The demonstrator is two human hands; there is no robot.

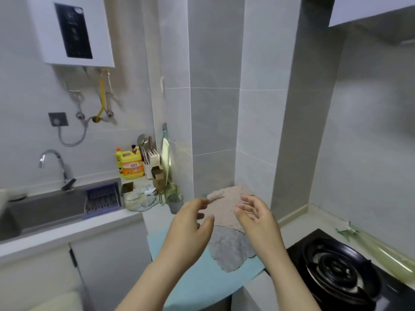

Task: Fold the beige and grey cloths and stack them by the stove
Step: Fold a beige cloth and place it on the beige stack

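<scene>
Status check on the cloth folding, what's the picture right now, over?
Left hand at raised corner of beige cloth, grip unclear; right hand open above it. Grey cloth spread on blue mat beside stove. Nothing in the way.
</scene>
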